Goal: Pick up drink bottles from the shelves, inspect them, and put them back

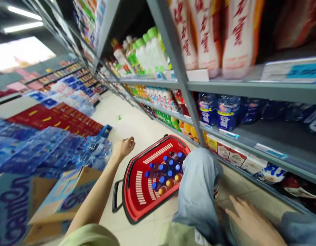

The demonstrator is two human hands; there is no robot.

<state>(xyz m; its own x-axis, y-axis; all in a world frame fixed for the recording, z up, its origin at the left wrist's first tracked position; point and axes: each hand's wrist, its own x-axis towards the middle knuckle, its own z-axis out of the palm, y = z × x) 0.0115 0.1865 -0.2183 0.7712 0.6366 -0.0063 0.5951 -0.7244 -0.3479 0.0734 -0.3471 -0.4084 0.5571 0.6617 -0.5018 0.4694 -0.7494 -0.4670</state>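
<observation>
Past the far rim of a red shopping basket point(141, 200), my left hand point(125, 147) hangs in the air above the floor. Its fingers are curled in, and nothing shows in them. Inside the basket stand several bottles with blue caps point(170, 163) and a few with orange-yellow caps point(169, 183). My right hand point(246, 215) is low on the right, beside my bent knee point(199, 184); its fingers are spread and hold nothing, and it is a little blurred. The knee covers the basket's right part.
Grey shelves point(250, 89) run along the right, with blue-labelled bottles point(226, 112) and large white-labelled bottles point(240, 37). On the left are packs of bottled water point(53, 150) and an open cardboard box point(78, 194). The pale floor point(122, 109) stretches down the aisle.
</observation>
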